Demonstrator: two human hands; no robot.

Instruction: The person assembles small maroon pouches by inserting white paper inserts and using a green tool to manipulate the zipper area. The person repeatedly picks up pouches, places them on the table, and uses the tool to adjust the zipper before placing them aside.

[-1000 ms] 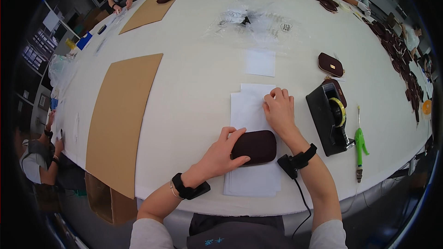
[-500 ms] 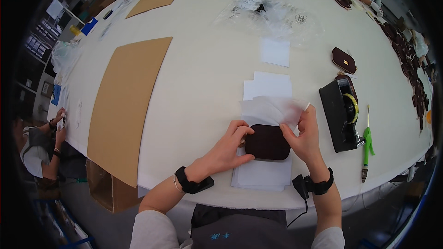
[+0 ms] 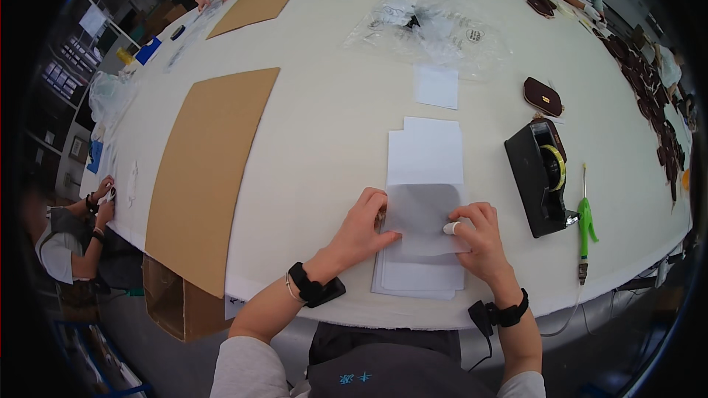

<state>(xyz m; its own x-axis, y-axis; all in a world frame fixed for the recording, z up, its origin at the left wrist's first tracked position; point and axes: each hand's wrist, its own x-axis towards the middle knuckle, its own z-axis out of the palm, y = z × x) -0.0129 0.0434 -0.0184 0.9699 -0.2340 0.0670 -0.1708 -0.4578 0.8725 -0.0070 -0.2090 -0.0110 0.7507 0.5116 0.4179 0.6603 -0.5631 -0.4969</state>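
Note:
A thin translucent white sheet of paper (image 3: 422, 210) now lies over the dark brown pouch, whose rounded outline shows only faintly through it. At its left side my left hand (image 3: 361, 225) grips the pouch, fingers at the far corner and thumb over the near left part. My right hand (image 3: 483, 239) curls round the right edge with its fingertips on the sheet; a white cover sits on one finger. Beneath the pouch is a stack of white paper sheets (image 3: 424, 149), spread toward and away from me.
Right of my hands stand a black tape dispenser (image 3: 527, 180) and a green air blow gun (image 3: 585, 225). Brown pouches (image 3: 542, 96) lie beyond them, with many more along the right edge. Cardboard (image 3: 210, 177) lies left, clear plastic bags (image 3: 424, 26) far ahead. Other people work around the table.
The thin sheet has come down toward me and now covers the pouch. My right hand has moved nearer with it; my left hand stays at the pouch's left side.

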